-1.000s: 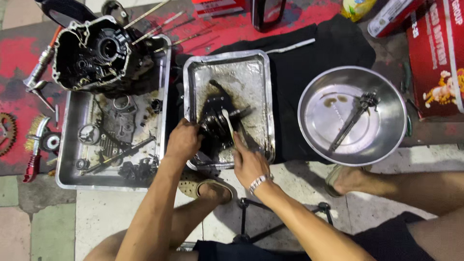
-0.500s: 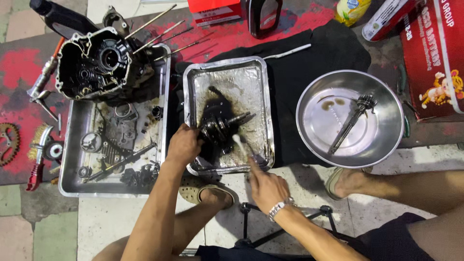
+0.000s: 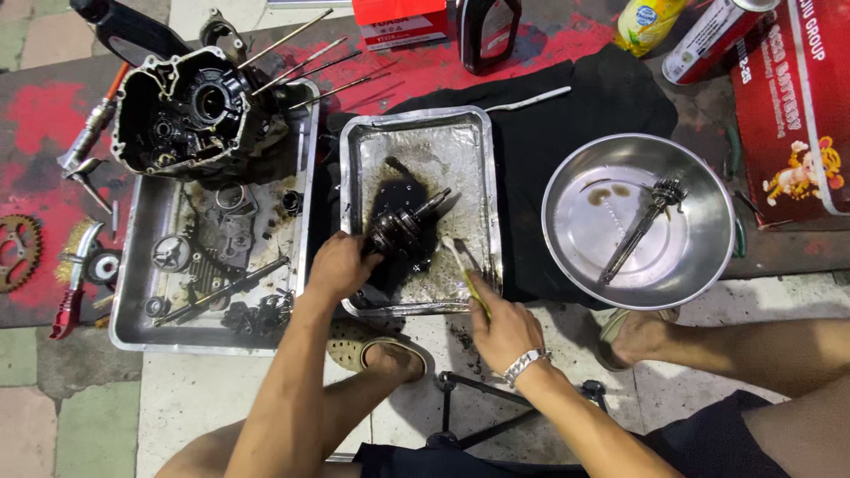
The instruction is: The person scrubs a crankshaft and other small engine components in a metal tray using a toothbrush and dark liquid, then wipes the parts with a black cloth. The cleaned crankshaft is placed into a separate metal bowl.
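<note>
The left hand (image 3: 341,265) is gripping a dark, oil-caked crankshaft (image 3: 403,228), its fingers clamped on the round end nearest the person. The crankshaft is lying tilted in the middle of a rectangular steel tray (image 3: 482,190) whose floor is smeared with black grease. The right hand (image 3: 505,329) is holding a slim yellow-handled brush (image 3: 467,279), fingers closed around the handle, with the tip resting at the tray's near right corner. A metal bracelet (image 3: 526,363) is sitting on that wrist.

A larger rectangular tray (image 3: 150,332) is lying to the left, holding loose gears, springs and small dull parts, with a black cast engine case (image 3: 190,115) resting on its far end and thin studs sticking out of it. A round polished steel bowl (image 3: 699,265) is sitting to the right, carrying a splined gear shaft (image 3: 639,232). A black cloth (image 3: 593,115) is spreading under the middle tray and the bowl.

A red carton (image 3: 403,22), a black bottle (image 3: 490,31), a yellow pouch (image 3: 646,22) and a red can (image 3: 708,40) are lining the far edge; a large red box (image 3: 792,106) is standing at the far right. A rusty sprocket (image 3: 18,252) and red-handled pliers (image 3: 71,292) are lying at the left edge. The floor is worn red-painted concrete giving way to pale tiles.
</note>
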